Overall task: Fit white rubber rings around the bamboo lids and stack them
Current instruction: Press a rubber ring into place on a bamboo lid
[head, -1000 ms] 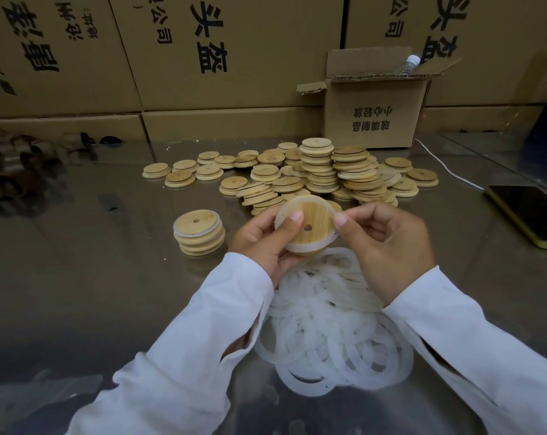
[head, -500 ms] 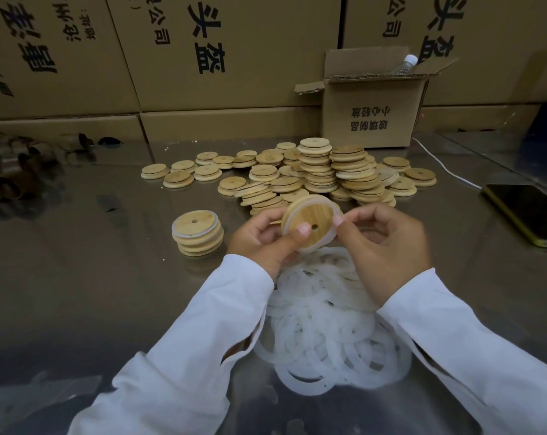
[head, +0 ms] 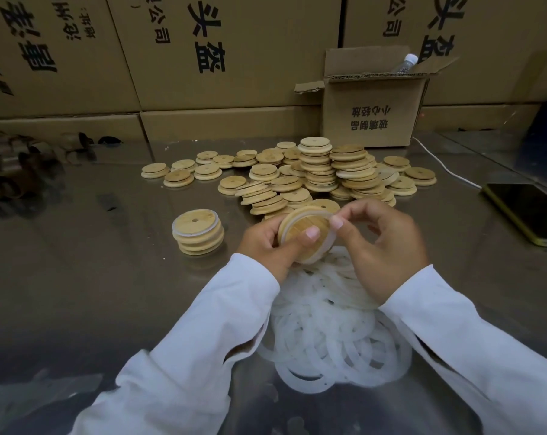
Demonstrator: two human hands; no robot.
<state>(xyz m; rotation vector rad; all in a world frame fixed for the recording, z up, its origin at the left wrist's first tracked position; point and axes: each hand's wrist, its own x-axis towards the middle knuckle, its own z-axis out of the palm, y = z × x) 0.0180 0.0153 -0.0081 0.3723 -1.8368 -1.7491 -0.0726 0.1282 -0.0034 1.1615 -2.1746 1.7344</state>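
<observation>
Cardboard boxes (head: 234, 58) back my bench (head: 77, 293); left hand (head: 265, 243) grips one lid (head: 303, 229), right hand (head: 388, 246) pinches its ring (head: 328, 243), seemingly partly on. Small stack (head: 198, 233) finished; many bare lids (head: 328, 171) remain.

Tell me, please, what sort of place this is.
Probably a packing or assembly workshop: printed cartons stacked behind a steel table, heaps of bamboo lids and loose white rings awaiting fitting.

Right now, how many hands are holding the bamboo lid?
2. The left hand grips the bamboo lid from the left; the right hand pinches its right edge.
</observation>
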